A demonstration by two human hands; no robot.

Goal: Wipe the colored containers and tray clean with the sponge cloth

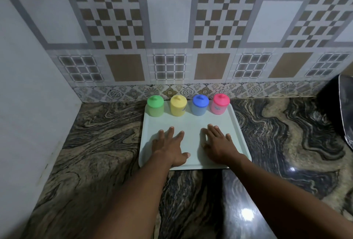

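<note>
Bench (pixel 80 143): dark marbled stone, set against a tiled wall (pixel 172 28) at the back and a plain white wall (pixel 28 86) on the left.
Tray (pixel 191 122): pale, rectangular, lying flat near the bench's back edge, left of the bench's middle.
Green container (pixel 155 106): upright with its lid on, at the tray's back-left corner.
Yellow container (pixel 178 105): upright and lidded, just right of the green one on the tray's back edge.
Left hand (pixel 169 147): palm down on the front-left part of the tray, fingers spread flat, gripping nothing.
Blue container (pixel 200 104): upright and lidded, next along the back edge.
Right hand (pixel 217 144): palm down on the front-right part of the tray, fingers splayed flat and empty.
Pink container (pixel 221 104): upright and lidded, at the tray's back-right corner.
Dark object (pixel 340 108): at the bench's right edge, cut off by the frame; I cannot tell what it is.
</note>
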